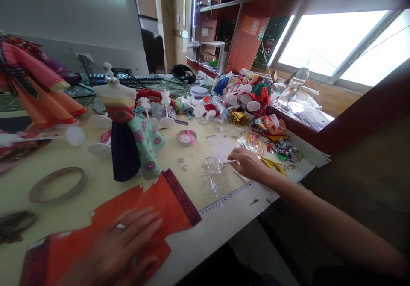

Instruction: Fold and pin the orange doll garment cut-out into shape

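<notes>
A dress form (112, 91) draped in dark and flowered green cloth stands just behind the orange cloth (128, 202), which lies spread by the near edge of the worktop (192, 175), its ends banded in dark patterned fabric. Rumpled fabrics (261, 91) crowd the far edge; a hollow round ring (80, 179) lies toward the left. The left hand (131, 239) rests flat, fingers extended, on the orange cloth; the right hand (251, 164) bunches its fingertips by a thin white sheet (220, 147), whether gripping anything I cannot tell.
</notes>
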Demonstrator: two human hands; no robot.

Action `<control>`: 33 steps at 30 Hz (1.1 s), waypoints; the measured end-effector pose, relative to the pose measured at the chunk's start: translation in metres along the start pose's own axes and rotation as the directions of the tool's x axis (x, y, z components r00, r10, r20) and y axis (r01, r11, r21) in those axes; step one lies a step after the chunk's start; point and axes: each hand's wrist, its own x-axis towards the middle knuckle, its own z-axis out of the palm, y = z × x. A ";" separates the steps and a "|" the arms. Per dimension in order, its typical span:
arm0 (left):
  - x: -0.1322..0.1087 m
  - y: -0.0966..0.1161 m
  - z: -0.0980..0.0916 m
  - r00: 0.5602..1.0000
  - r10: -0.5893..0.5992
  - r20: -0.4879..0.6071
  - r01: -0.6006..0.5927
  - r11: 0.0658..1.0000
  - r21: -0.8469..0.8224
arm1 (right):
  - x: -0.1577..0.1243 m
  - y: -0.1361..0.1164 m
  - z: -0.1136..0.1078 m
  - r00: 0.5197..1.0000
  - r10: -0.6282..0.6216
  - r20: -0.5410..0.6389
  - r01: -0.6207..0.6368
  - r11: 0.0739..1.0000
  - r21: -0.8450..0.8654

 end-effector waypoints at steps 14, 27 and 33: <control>0.093 0.047 0.035 0.982 0.091 0.164 -0.061 0.982 -0.178 | -0.015 -0.034 0.006 0.979 -0.176 0.098 0.170 0.983 0.070; 0.087 0.122 0.049 0.937 0.315 0.150 -0.309 0.949 -0.064 | -0.017 -0.018 0.006 0.996 -0.070 0.046 0.069 0.997 0.027; 0.091 0.096 0.030 0.931 0.211 0.299 -0.167 0.972 -0.165 | -0.014 0.000 0.006 0.997 0.067 -0.029 -0.067 0.998 -0.010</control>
